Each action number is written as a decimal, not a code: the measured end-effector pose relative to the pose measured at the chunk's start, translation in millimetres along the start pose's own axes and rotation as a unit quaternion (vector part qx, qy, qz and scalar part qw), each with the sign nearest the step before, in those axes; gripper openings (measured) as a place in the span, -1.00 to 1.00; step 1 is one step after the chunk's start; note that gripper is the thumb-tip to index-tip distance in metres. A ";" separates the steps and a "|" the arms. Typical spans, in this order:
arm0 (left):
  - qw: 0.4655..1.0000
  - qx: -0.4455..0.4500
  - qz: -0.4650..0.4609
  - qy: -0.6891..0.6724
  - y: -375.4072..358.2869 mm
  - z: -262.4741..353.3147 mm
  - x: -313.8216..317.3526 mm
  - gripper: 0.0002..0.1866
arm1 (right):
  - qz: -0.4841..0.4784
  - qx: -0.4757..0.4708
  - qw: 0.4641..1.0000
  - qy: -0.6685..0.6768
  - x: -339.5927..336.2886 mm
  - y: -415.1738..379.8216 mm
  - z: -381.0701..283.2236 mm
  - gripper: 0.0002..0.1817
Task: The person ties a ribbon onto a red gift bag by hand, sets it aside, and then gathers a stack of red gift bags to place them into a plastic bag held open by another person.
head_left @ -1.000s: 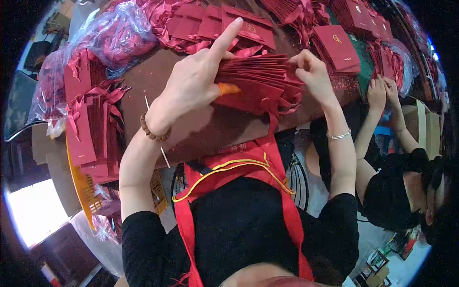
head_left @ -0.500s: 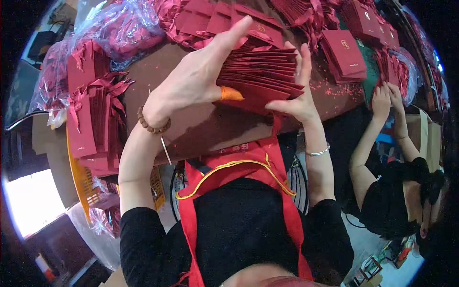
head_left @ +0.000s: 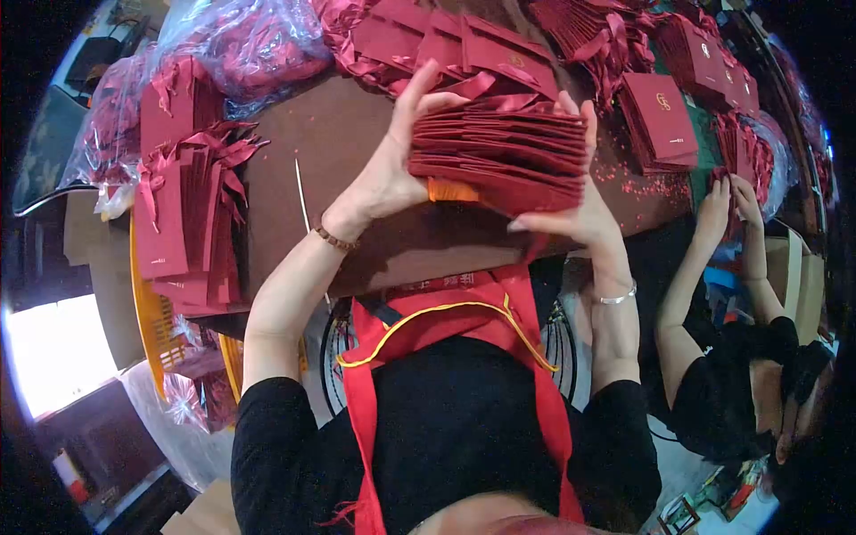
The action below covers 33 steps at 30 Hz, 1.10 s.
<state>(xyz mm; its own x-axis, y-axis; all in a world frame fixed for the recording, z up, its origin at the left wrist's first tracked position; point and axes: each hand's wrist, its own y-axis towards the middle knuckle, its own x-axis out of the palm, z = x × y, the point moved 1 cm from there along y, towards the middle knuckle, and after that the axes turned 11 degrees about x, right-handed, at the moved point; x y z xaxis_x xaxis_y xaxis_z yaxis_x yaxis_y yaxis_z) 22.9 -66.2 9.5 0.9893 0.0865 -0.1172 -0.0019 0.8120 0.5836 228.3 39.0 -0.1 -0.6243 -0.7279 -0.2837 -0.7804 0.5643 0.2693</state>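
Observation:
Between my two hands is a thick stack of dark red paper gift bags [head_left: 499, 156], with its layered edges facing me. My left hand [head_left: 392, 169] grips the left end, its thumb, wrapped in orange, against the lower edge. On the right end, my right hand [head_left: 584, 205] closes round the bags with the thumb below and fingers behind, partly hidden. The stack is held over the brown tabletop [head_left: 357, 120]. Just beyond it lie more red bags [head_left: 486, 53] with satin ribbons.
Ribboned bags [head_left: 178, 214] stand at the table's left, beside plastic-wrapped bundles [head_left: 259, 53]. Another stack [head_left: 660, 120] lies at right, near scattered red bits [head_left: 633, 192]. A co-worker's hands [head_left: 727, 205] handle bags at far right. A yellow crate [head_left: 152, 312] is below left.
My left hand has come down from spread fingers to a grip on the stack's left end. The stack has shifted slightly right, its edges now turned more squarely toward me.

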 end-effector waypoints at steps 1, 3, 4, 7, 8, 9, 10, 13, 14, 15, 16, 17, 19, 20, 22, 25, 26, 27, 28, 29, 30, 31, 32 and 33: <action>1.000 -0.008 0.018 0.003 1.1 -2.2 -0.3 0.30 | -0.005 -0.029 0.999 -0.022 1.0 -3.2 -6.2 0.51; 0.999 -0.027 0.034 0.003 7.8 -6.8 2.0 0.29 | 0.045 0.037 0.998 0.032 7.3 -5.6 -1.7 0.46; 0.999 -0.004 0.005 0.051 9.5 -10.5 3.6 0.28 | 0.080 0.088 0.988 0.102 8.7 -3.5 5.5 0.45; 0.991 0.040 -0.036 0.122 10.3 -14.8 5.1 0.25 | 0.056 0.067 0.996 0.007 -0.1 0.1 8.6 0.30; 0.993 0.038 0.002 0.113 8.8 -12.5 10.0 0.23 | 0.063 0.114 0.990 0.049 1.6 -1.8 14.8 0.22; 0.993 0.037 0.042 0.104 7.0 -9.7 15.5 0.20 | 0.079 0.049 0.995 -0.046 0.5 -3.0 11.2 0.17; 0.989 0.073 0.069 0.110 6.7 -4.5 20.5 0.18 | 0.094 -0.018 0.985 -0.142 -1.6 -3.0 5.4 0.14; 0.983 0.156 0.079 0.059 8.5 -10.2 25.4 0.23 | 0.125 -0.100 0.975 -0.154 -4.5 -7.7 -6.3 0.00; 0.984 0.133 0.049 0.105 7.6 -14.0 25.0 0.25 | 0.122 -0.076 0.981 -0.131 -4.9 -9.2 1.0 -0.01; 0.982 0.113 0.017 0.151 7.8 -18.4 20.9 0.27 | 0.106 0.003 0.990 -0.095 -6.1 -15.1 10.5 -0.01; 0.991 0.057 -0.026 0.120 5.6 -21.9 17.1 0.30 | 0.089 0.079 0.991 -0.058 -8.6 -19.5 16.8 -0.01; 0.993 0.063 -0.040 0.096 0.2 -30.7 13.5 0.31 | 0.054 0.059 0.996 -0.026 -9.6 -20.2 14.9 0.10; 0.996 0.043 -0.062 0.039 -1.4 -28.2 9.6 0.30 | 0.027 0.131 0.989 0.056 -9.6 -24.9 17.2 0.31; 0.997 -0.002 -0.070 0.026 -4.4 -31.1 9.5 0.29 | 0.024 0.141 0.988 0.050 -10.0 -24.7 16.3 0.37; 0.997 -0.062 -0.015 -0.035 -11.4 -46.7 13.4 0.14 | 0.033 0.083 0.996 0.030 -8.8 -17.8 12.4 0.33; 0.989 -0.057 -0.002 0.136 -12.3 -47.7 26.8 -0.17 | 0.077 0.100 0.992 -0.002 -13.6 -19.3 16.2 0.14; 0.990 -0.050 0.026 0.128 -10.3 -40.0 37.4 -0.26 | 0.112 0.130 0.985 -0.023 -16.1 -23.6 15.9 0.06; 0.976 -0.039 -0.009 0.213 -5.1 -28.4 44.1 -0.29 | 0.124 0.245 0.958 0.080 -19.4 -29.9 20.9 -0.07; 0.984 -0.061 -0.004 0.169 -7.4 -36.2 50.5 -0.26 | 0.124 0.247 0.961 0.019 -26.8 -36.5 26.8 -0.10; 0.989 -0.083 -0.001 0.126 -5.2 -37.7 53.9 -0.24 | 0.133 0.232 0.964 -0.014 -31.0 -40.6 26.2 -0.16; 0.979 -0.158 -0.035 0.126 -4.7 -34.8 53.6 -0.20 | 0.142 0.217 0.965 -0.048 -35.3 -44.6 25.6 -0.21; 0.983 -0.113 -0.106 0.096 3.2 -30.1 48.8 -0.17 | 0.144 0.217 0.965 0.017 -38.8 -51.3 28.3 -0.22; 0.980 -0.066 -0.177 0.066 11.0 -25.7 41.8 -0.14 | 0.146 0.216 0.962 0.080 -41.7 -57.8 31.2 -0.24; 0.971 -0.009 -0.228 0.071 21.6 -20.1 33.0 -0.19 | 0.140 0.256 0.939 0.181 -43.7 -60.5 28.0 -0.23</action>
<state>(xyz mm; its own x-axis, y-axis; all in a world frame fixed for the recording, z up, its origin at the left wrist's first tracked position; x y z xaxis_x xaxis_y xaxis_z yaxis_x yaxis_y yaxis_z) 52.5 -34.2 2.1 0.8575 -0.2071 -0.4710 0.4285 0.7941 0.4310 301.8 47.6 -29.7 -0.8270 -0.5553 0.0881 -0.5600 0.7997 -0.2164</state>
